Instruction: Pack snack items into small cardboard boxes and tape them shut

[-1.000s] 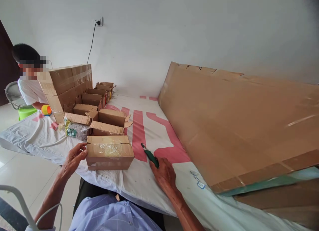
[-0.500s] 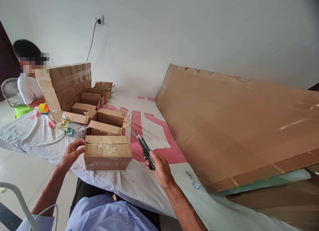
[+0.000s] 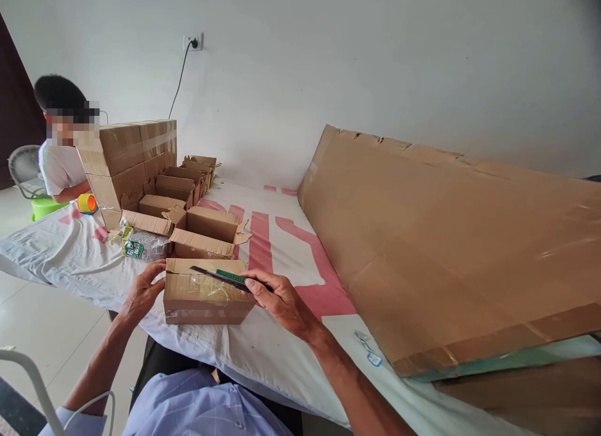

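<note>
A small taped cardboard box (image 3: 206, 298) lies closed near the front edge of a table covered with a white and pink cloth (image 3: 277, 235). My left hand (image 3: 143, 292) rests against the box's left end. My right hand (image 3: 279, 298) grips a green utility knife (image 3: 220, 277), held flat over the box's top with its dark blade pointing left along the tape seam.
Several open cardboard boxes (image 3: 206, 232) and a green-labelled packet (image 3: 141, 248) lie behind the box. A taller sealed carton (image 3: 126, 157) stands at the far left, beside a person in a white shirt (image 3: 59, 166) and a tape roll (image 3: 87, 203). A big flattened cardboard sheet (image 3: 446, 242) covers the right side.
My right hand lifted the knife off the cloth and swung it left, bringing it over the taped box. My left hand stayed at the box's left end.
</note>
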